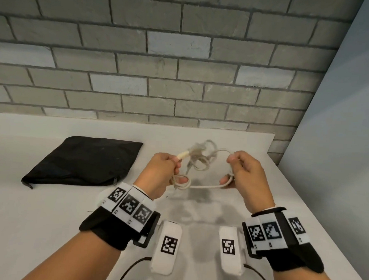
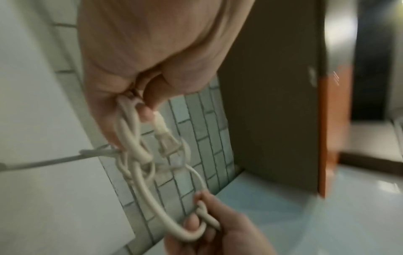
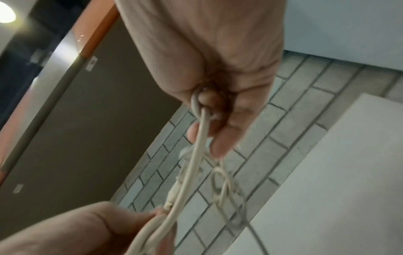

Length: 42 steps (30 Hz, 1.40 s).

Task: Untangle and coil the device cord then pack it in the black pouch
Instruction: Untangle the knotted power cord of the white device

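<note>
White cord (image 1: pixel 201 161) — one, apparently knotted — two hands, one black pouch (image 1: pixel 82 160)

The knot in the cord (image 1: pixel 197 159) blurs into pale loops, so its crossings cannot be traced. Curled fingers hide the strands inside each grip. The black pouch (image 1: pixel 84 159) hides its contents.

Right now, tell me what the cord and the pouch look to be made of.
Cord: looks like smooth, cream plastic or rubber sheathing; it bends in soft loops with a slight sheen.
Pouch: seems to be thin, matte black fabric, maybe nylon; it lies flat and limp with soft wrinkles, and a zip pull shows at its near edge.
</note>
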Available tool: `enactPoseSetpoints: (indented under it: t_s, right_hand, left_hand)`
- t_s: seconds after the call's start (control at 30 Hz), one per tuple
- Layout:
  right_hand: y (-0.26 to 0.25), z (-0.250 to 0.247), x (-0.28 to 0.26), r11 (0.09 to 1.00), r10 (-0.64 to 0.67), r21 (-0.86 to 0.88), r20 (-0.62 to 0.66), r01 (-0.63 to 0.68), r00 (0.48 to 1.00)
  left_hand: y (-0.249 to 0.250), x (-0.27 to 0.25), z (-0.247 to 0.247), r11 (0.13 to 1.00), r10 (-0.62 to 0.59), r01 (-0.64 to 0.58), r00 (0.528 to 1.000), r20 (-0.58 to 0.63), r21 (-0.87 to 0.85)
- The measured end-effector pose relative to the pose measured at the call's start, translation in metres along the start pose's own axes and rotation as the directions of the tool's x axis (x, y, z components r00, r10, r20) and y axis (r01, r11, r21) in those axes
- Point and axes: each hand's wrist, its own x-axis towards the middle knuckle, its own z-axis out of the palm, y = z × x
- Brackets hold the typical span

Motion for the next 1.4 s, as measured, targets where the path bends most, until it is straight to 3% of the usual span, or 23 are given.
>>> enactPoseSetpoints:
  t_s: [0.1,0.2,0.27,0.33,0.4,0.47,0.5,0.57,0.67,0.77,0.83,0.9,0.97,1.07,1.17,1.23,1.3,1.33,1.4]
  right_hand:
    - [-0.003,0.003,-0.006,0.988,-0.099,0.110,-0.060,0.105,0.993]
    - [0.001,0.004,0.000,0.997,-0.055,0.054,-0.078,0.060,0.995]
    - [0.009,0.003,0.007,0.995,0.037,-0.094,-0.028,-0.040,0.999]
    - [0.018,0.002,0.009,0.913,0.069,-0.404,0.013,-0.058,0.998]
    - [0.018,0.004,0.003,0.828,-0.126,-0.542,0.071,0.144,0.990]
    - [0.005,0.012,-0.009,0.857,-0.342,-0.335,0.196,0.391,0.919]
    - [-0.001,0.016,-0.013,0.859,-0.403,-0.219,0.268,0.462,0.875]
    - [-0.007,0.024,-0.018,0.825,-0.471,-0.159,0.337,0.543,0.815]
    - [-0.009,0.026,-0.015,0.791,-0.525,-0.213,0.244,0.573,0.815]
    - [-0.012,0.024,-0.013,0.849,-0.486,-0.156,0.143,0.505,0.862]
    - [-0.013,0.024,-0.012,0.871,-0.471,-0.098,0.108,0.481,0.875]
    - [-0.012,0.025,-0.013,0.883,-0.458,-0.067,0.095,0.465,0.884]
    - [-0.009,0.024,-0.014,0.896,-0.436,-0.054,0.084,0.441,0.896]
    - [-0.006,0.023,-0.016,0.881,-0.468,-0.063,0.034,0.469,0.883]
    - [-0.005,0.023,-0.016,0.862,-0.506,-0.027,-0.070,0.506,0.860]
    - [-0.005,0.021,-0.018,0.897,-0.418,0.129,-0.059,0.422,0.907]
    - [-0.006,0.020,-0.020,0.901,-0.321,0.338,0.093,0.273,0.943]
    - [-0.007,0.018,-0.021,0.899,-0.294,0.388,0.196,0.201,0.936]
    - [-0.011,0.014,-0.022,0.942,-0.254,0.299,0.327,0.155,0.910]
  left_hand:
    - [0.004,-0.002,-0.008,0.996,-0.076,0.074,0.997,-0.023,-0.050]
    - [0.006,-0.009,-0.011,0.985,-0.050,0.058,0.997,0.053,-0.162]
    - [0.009,-0.014,-0.011,0.958,-0.026,0.054,0.994,0.102,-0.283]
    - [0.013,-0.018,-0.011,0.914,-0.016,0.073,0.989,0.144,-0.399]
    - [0.019,-0.022,-0.008,0.871,-0.015,0.096,0.985,0.170,-0.482]
    - [0.025,-0.027,-0.004,0.848,-0.009,0.098,0.985,0.172,-0.521]
    - [0.027,-0.030,-0.002,0.841,-0.004,0.095,0.986,0.170,-0.533]
    - [0.031,-0.034,0.000,0.839,0.001,0.098,0.984,0.180,-0.536]
    - [0.031,-0.039,-0.002,0.916,0.012,0.081,0.973,0.229,-0.393]
    - [0.022,-0.042,0.000,0.990,0.140,-0.136,0.984,0.114,-0.041]
    - [0.018,-0.045,0.001,0.933,0.332,-0.335,0.942,0.041,0.131]
    - [0.017,-0.045,0.000,0.823,0.494,-0.493,0.866,0.075,0.283]
    - [0.017,-0.042,-0.001,0.708,0.576,-0.569,0.808,0.125,0.419]
    - [0.018,-0.041,0.001,0.562,0.615,-0.611,0.760,0.213,0.557]
    - [0.018,-0.037,0.003,0.581,0.572,-0.568,0.794,0.204,0.583]
    - [0.019,-0.034,0.002,0.648,0.524,-0.515,0.836,0.162,0.561]
    - [0.019,-0.032,0.002,0.686,0.498,-0.497,0.853,0.155,0.532]
    - [0.018,-0.032,0.002,0.691,0.489,-0.492,0.857,0.159,0.530]
    - [0.013,-0.032,0.003,0.701,0.465,-0.474,0.870,0.162,0.532]
